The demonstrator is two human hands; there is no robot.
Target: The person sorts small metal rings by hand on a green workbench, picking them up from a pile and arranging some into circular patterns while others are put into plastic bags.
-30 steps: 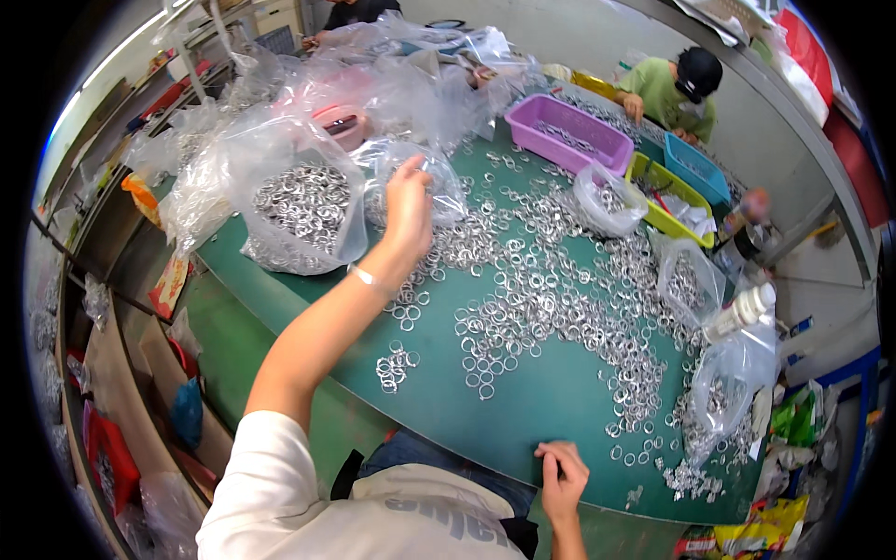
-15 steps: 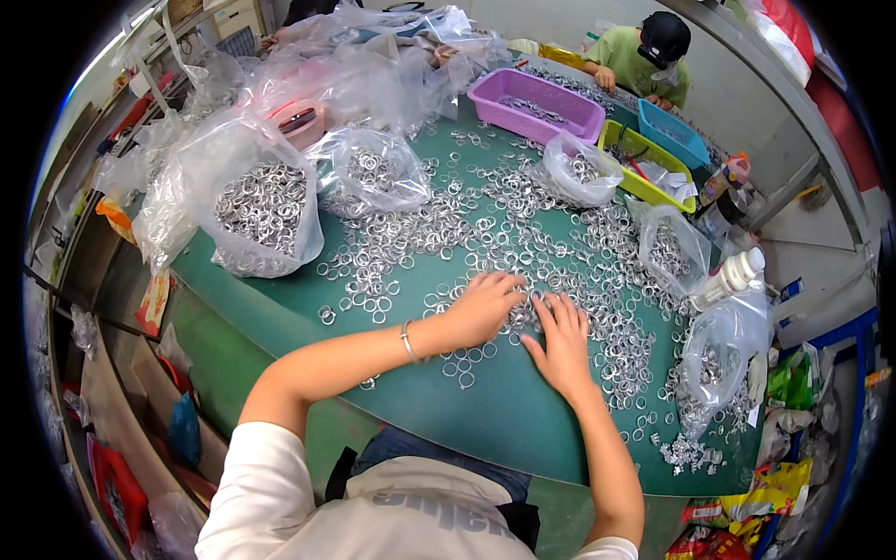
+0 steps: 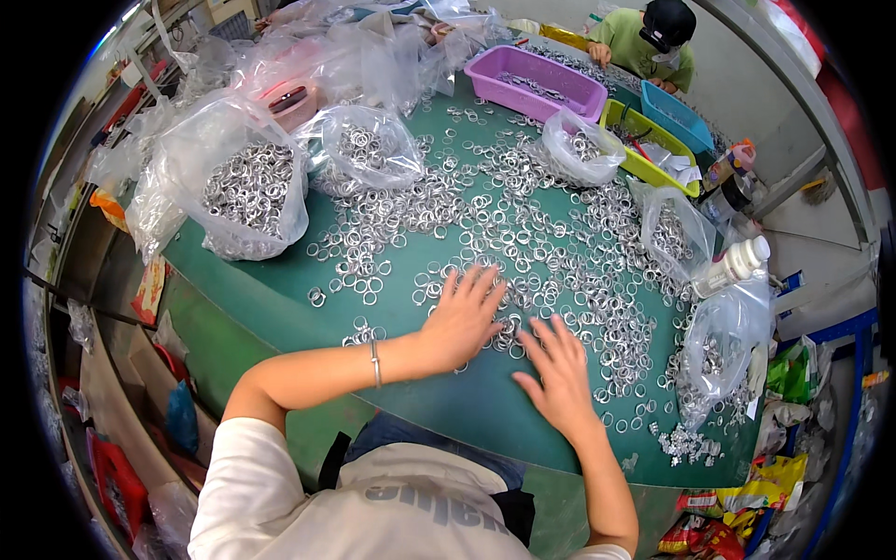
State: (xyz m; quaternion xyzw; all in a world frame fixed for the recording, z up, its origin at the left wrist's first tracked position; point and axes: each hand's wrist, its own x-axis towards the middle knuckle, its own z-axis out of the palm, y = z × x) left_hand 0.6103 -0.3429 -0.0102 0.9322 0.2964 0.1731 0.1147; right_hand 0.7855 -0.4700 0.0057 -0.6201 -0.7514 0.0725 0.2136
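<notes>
Many silver metal rings lie spread over the green tabletop. My left hand rests palm down over some of them near the table's middle, fingers spread. Just to its right, my right hand is also open, its fingertips at the near edge of the ring pile and its thumb apart. Neither hand grips anything that I can see; whatever lies under the left palm is hidden. A small group of rings lies beside my left wrist, which wears a bracelet.
Clear plastic bags of rings stand at the left and right. Purple, lime-green and blue bins line the far side, near a person in green. A white bottle stands at the right.
My hands have drawn apart a little and back toward me. The left one has gone from bent fingers to spread ones. Several rings now lie beside my left wrist.
</notes>
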